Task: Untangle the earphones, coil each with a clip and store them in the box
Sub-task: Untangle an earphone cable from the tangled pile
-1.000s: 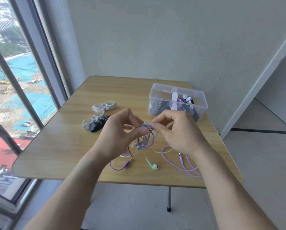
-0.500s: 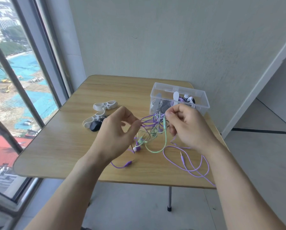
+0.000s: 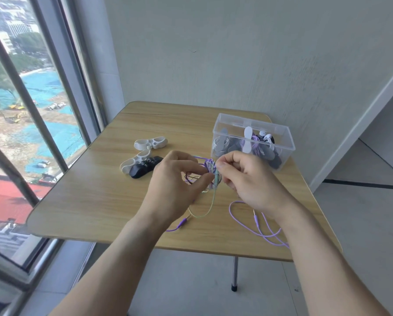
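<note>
Head view: both hands raised just above the light wooden tabletop [image 3: 95, 195], close together over its middle. Left hand [image 3: 177, 179] curled, thumb and fingertips pinching one side of a knotted bundle of thin purple and mint-green earphone cables [image 3: 210, 166]. Right hand [image 3: 247, 179] curled too, thumb and forefinger pinching the same bundle from the other side, fingertips of the two hands nearly touching. From the knot, a mint-green cable [image 3: 210, 206] hanging down in a loop to the tabletop; a purple jack plug [image 3: 183, 222] lying on the wood just below the left wrist. More purple cable [image 3: 243, 221] spread in loose loops on the tabletop under the right forearm, near the front edge. Behind the right hand, at the far right of the tabletop, a clear rectangular plastic box [image 3: 288, 142], lid off, holding coiled earphones in white, grey and purple with clips on them. Left of the hands, well apart from the box, two white loop-shaped cable clips [image 3: 151, 142] [image 3: 134, 160] and a black clip [image 3: 145, 169], the black one touching the nearer white one.
</note>
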The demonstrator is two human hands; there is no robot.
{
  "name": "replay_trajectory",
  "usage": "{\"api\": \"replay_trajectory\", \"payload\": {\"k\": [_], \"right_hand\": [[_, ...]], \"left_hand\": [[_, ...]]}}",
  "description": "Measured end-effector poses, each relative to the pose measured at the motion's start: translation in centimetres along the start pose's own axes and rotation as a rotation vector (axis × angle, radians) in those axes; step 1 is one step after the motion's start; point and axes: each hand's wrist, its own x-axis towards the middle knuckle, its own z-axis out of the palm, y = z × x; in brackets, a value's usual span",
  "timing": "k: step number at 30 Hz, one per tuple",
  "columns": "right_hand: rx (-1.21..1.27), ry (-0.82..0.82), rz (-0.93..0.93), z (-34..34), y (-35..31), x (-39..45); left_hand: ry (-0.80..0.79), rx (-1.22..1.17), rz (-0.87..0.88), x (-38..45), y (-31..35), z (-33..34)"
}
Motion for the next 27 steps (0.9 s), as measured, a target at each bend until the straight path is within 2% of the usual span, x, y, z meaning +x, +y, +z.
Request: {"api": "replay_trajectory", "payload": {"k": [9, 18, 22, 24, 27], "right_hand": [[0.073, 0.034, -0.029, -1.1, 0.3, -0.1], [0.032, 0.073, -0.088, -1.0, 0.1, -0.1], [-0.014, 0.064, -0.091, -1.1, 0.3, -0.2], [-0.046, 0.035, -0.1, -1.2, 0.5, -0.3], [-0.124, 0.079, -0.139, -1.4, 1.1, -0.1]], "left_hand": [[-0.032, -0.081, 0.011, 0.2, 0.3, -0.9], [-0.003, -0.468, -0.277, 0.5, 0.9, -0.8], [-0.086, -0.388, -0.253, 0.7, 0.4, -1.1], [-0.008, -0.31, -0.178, 0.4, 0.4, -0.9], [0.228, -0.261, -0.088, 0.3, 0.6, -0.8]]}}
